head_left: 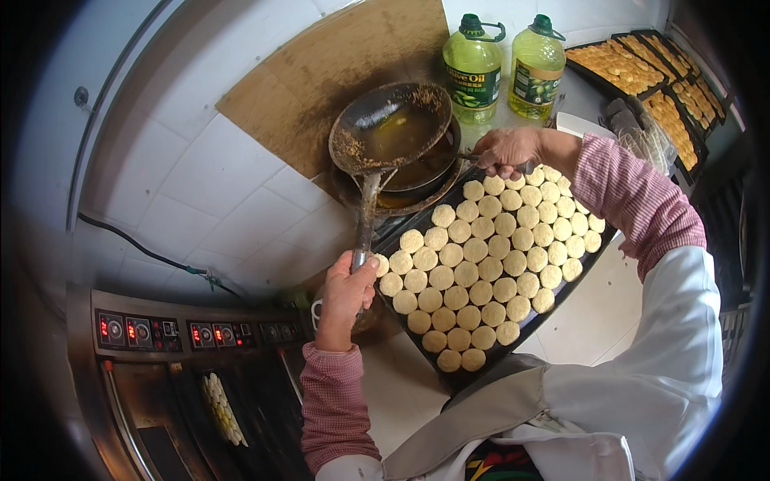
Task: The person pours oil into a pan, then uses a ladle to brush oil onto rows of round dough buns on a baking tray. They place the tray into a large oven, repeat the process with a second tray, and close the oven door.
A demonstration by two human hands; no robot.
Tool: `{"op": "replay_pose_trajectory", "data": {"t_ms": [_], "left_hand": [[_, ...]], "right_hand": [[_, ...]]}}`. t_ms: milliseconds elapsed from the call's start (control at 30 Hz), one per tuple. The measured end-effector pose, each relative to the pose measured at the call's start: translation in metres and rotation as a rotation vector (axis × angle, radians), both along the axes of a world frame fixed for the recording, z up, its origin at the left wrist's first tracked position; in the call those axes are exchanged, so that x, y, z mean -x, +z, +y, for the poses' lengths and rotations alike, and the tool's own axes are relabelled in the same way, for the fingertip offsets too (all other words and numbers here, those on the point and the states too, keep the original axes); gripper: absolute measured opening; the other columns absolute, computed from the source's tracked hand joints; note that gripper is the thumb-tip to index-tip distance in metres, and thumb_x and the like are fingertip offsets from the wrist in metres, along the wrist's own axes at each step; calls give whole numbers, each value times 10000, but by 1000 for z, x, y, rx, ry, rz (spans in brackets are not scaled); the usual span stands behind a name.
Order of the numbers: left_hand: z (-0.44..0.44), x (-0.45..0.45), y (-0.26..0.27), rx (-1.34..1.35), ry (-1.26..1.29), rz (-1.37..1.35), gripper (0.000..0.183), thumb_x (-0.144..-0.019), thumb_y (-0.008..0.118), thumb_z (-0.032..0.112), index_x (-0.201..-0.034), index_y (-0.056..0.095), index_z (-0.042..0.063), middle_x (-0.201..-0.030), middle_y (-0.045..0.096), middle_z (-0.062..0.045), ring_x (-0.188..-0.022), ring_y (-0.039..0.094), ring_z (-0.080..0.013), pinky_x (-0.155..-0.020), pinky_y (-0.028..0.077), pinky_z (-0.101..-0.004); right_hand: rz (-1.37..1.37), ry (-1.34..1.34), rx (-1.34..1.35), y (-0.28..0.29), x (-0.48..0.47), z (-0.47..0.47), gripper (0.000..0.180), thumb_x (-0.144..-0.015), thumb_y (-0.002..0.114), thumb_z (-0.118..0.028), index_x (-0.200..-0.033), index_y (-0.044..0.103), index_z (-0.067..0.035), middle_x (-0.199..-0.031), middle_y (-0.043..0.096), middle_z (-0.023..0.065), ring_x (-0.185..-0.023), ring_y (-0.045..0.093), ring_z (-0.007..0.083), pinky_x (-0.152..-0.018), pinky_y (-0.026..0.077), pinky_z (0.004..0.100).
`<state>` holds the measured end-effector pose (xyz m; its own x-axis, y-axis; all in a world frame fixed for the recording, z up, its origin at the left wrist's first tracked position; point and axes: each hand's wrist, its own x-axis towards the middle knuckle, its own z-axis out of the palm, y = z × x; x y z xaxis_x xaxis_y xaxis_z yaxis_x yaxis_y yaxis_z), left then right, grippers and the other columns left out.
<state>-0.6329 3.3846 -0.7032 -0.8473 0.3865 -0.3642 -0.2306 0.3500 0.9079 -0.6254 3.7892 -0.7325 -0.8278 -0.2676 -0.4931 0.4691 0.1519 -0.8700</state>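
Note:
My left hand (346,294) grips the metal handle (367,219) of a dark, round frying pan (394,129). Some yellowish oil and brown crumbs cling inside that pan, which is tilted above another dark pan (415,198) holding brownish liquid. Between my right hand's (511,150) fingers is the dark handle of a utensil (528,167); its thin shaft points toward the pans, and its working end is hidden. Below the right hand lies a black baking tray (529,324) covered with rows of pale, round dough pieces (475,249).
Two oil bottles (472,78) stand uncapped behind the pans. Trays of browned pastries (619,66) sit at the back right, near grey gloves (625,120) and a white container (582,125). Brown board (301,78) covers the wall. An oven with control panels (138,330) is at lower left.

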Motion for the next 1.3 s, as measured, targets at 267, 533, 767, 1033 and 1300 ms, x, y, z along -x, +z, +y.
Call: {"op": "replay_pose_trajectory", "data": {"t_ms": [267, 533, 767, 1033, 1300], "left_hand": [[-2, -6, 48, -52, 10, 80, 198, -955, 661, 241, -993, 561, 73, -688, 502, 21, -471, 433, -58, -404, 345, -234], [-10, 0, 45, -48, -55, 98, 235, -942, 689, 293, -951, 553, 102, -700, 507, 22, -478, 437, -50, -405, 343, -228], [-20, 4, 32, -64, -61, 50, 223, -949, 683, 278, -932, 549, 101, -698, 512, 23, -479, 439, -51, -404, 353, -226], [-30, 0, 31, -51, -51, 63, 215, -950, 681, 272, -961, 556, 97, -703, 516, 17, -483, 437, -52, -397, 347, -227], [-36, -2, 32, -44, -63, 88, 198, -959, 669, 264, -964, 559, 100, -703, 501, 24, -488, 425, -48, -401, 346, -226]], "right_hand": [[256, 62, -536, 41, -54, -46, 107, -911, 536, -65, -954, 588, 18, -623, 597, 106, -473, 601, 200, -369, 474, 319], [149, -227, -444, 67, -113, -71, 238, -984, 505, -198, -1080, 588, 3, -707, 539, 19, -508, 518, 104, -404, 433, 265], [151, -426, -218, 44, -141, -84, 297, -1038, 481, -221, -1210, 584, -3, -702, 535, 4, -472, 459, 81, -382, 409, 254], [180, -538, -59, 14, -169, -104, 309, -1049, 480, -209, -1268, 573, -11, -671, 502, -10, -456, 426, 79, -390, 380, 248], [161, -613, 0, 29, -226, -136, 299, -1054, 474, -202, -1259, 570, -7, -670, 475, -22, -434, 375, 54, -363, 316, 233]]}}
